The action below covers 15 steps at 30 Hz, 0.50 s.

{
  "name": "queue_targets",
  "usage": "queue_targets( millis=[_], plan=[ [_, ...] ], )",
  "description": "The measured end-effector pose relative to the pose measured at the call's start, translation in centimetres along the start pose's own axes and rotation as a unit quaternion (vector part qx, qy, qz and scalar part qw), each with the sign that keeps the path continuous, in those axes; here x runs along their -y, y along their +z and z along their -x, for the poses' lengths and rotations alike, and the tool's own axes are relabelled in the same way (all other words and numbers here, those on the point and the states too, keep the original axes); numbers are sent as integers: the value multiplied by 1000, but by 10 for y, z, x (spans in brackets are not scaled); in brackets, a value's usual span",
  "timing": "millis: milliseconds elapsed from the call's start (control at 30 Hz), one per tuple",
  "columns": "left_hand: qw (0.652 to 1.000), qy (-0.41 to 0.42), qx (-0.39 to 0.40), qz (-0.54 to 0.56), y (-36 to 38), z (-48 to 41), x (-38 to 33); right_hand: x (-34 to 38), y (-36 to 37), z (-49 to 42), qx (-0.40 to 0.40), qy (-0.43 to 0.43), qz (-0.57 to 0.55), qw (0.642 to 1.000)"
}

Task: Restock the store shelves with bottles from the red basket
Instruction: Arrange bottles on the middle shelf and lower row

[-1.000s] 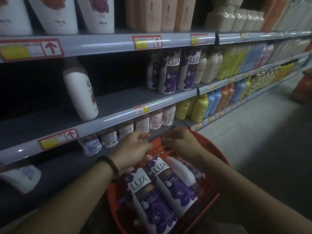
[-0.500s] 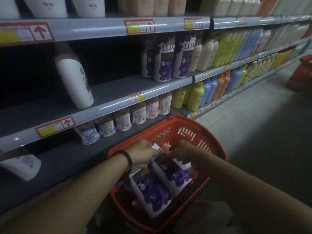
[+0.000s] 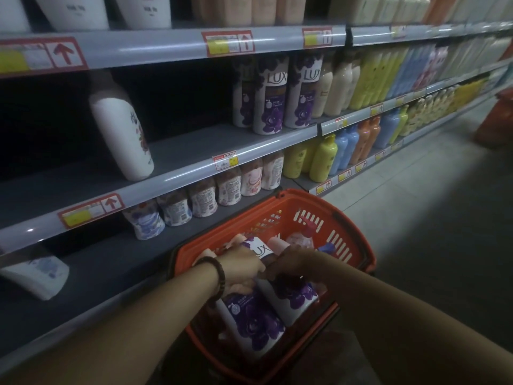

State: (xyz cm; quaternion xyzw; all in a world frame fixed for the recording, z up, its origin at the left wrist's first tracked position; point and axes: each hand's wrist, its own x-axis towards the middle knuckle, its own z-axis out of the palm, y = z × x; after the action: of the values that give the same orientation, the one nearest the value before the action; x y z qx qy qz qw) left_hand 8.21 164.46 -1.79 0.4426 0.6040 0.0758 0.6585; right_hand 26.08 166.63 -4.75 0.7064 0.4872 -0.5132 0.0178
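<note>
The red basket [image 3: 349, 234] sits on the floor against the lowest shelf. Inside lie two white-and-purple LUX bottles, the left LUX bottle [image 3: 252, 320] and the right LUX bottle [image 3: 294, 298], with other bottles beneath them. My left hand [image 3: 241, 269], with a dark bead bracelet on the wrist, is curled around the upper part of the left LUX bottle. My right hand [image 3: 291, 261] is closed over the upper part of the right one. Three matching LUX bottles [image 3: 270, 95] stand on the middle shelf [image 3: 194, 151].
A tall white bottle [image 3: 122, 134] stands alone on the middle shelf's left part, with bare shelf between it and the LUX row. Small bottles [image 3: 202, 198] line the lower shelf. Yellow, blue and orange bottles fill shelves to the right. Another red object [image 3: 497, 120] stands far right on the floor.
The view has pulled back and the basket now shows whole. Both hands have dropped from the basket's far rim onto the two LUX bottles and closed around them.
</note>
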Motion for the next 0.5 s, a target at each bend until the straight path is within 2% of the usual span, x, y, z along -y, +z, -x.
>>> queue_targets(
  millis=[167,400,500],
  plan=[
    [1000,-17,14,15,-3,-3,0,3,4,4,54,-24,21,998],
    [999,-27,21,33,-5,-4,1,12,9,2,45,-68,145,986],
    [999,-26,29,33,-7,-3,0,8,11,-4,31,-71,132,988]
  ],
)
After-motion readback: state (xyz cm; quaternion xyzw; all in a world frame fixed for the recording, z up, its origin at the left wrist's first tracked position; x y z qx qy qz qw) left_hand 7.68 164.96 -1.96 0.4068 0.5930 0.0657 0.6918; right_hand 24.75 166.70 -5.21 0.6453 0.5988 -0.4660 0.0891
